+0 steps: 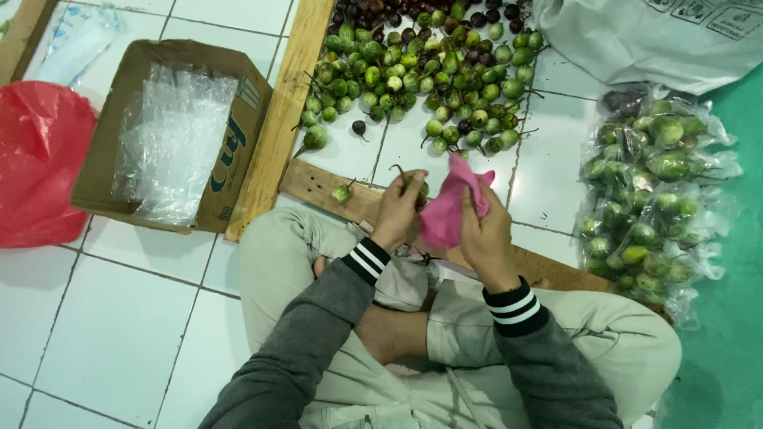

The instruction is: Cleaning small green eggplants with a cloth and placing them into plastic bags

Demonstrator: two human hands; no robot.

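My left hand (400, 210) holds a small green round eggplant (414, 186) by its body, its stem pointing up. My right hand (485, 230) grips a pink cloth (449, 208) that lies against the eggplant. Both hands are raised above my crossed legs, just in front of a wooden plank (318, 181). A big heap of small green and purple eggplants (429, 75) lies on the white tiled floor beyond the plank. One loose green eggplant (342, 192) rests on the plank near my left hand.
A cardboard box (238, 135) with clear plastic bags in it stands at the left, beside a red plastic bag (36, 163). Clear bags packed with green eggplants (648, 206) lie at the right. A white sack (660, 36) sits at the top right.
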